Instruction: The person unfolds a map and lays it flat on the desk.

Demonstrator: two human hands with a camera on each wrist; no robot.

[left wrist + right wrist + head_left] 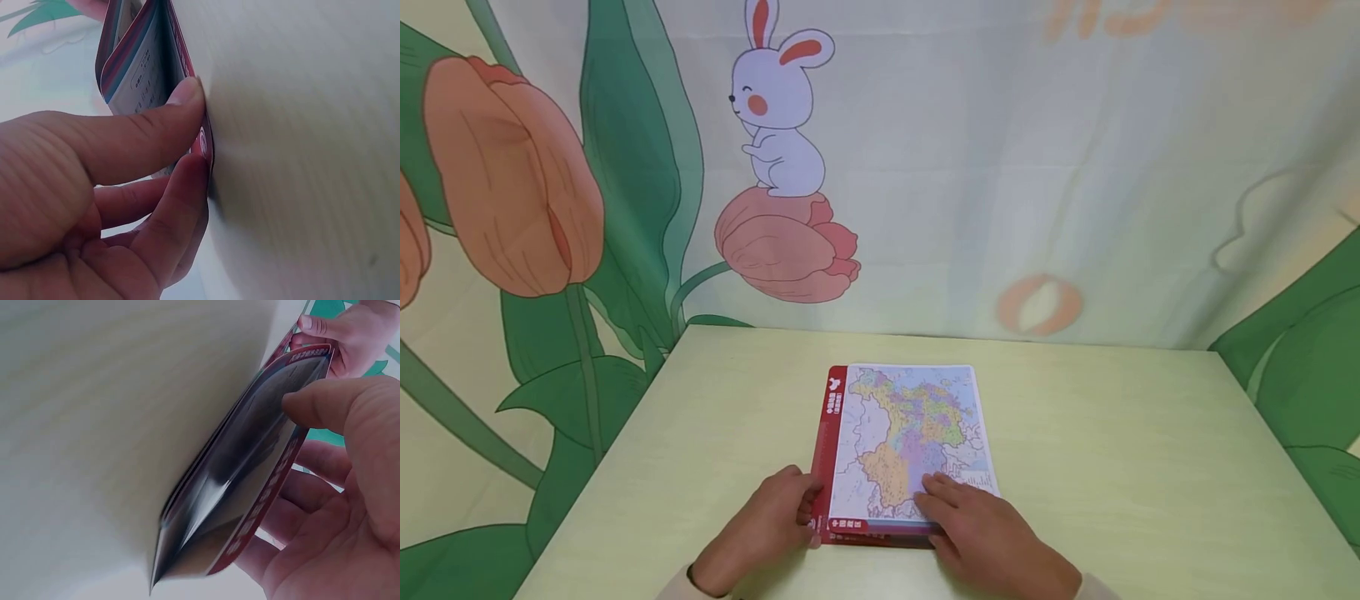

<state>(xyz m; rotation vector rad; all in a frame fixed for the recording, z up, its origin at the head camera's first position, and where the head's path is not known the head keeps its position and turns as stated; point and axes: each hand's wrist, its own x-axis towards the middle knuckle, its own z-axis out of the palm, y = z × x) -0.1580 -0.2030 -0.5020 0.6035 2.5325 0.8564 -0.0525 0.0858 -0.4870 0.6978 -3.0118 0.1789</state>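
Note:
A folded map [910,417] with coloured regions and a red cover strip lies on the table, turned sideways. My left hand [775,508] pinches the red bottom layer at the near left corner, thumb above the edge and fingers curled by it, as the left wrist view shows. Over the near right part, my right hand [992,533] has its fingers on the printed top and its thumb at the near edge. In the right wrist view the thumb [319,409] presses the inner side of the lifted panels [269,494], which stand slightly apart from the layers below.
The pale wood-grain table [1120,450] extends around the map on both sides. Behind it hangs a cloth backdrop [940,167] printed with tulips and a white rabbit, meeting the table's far edge.

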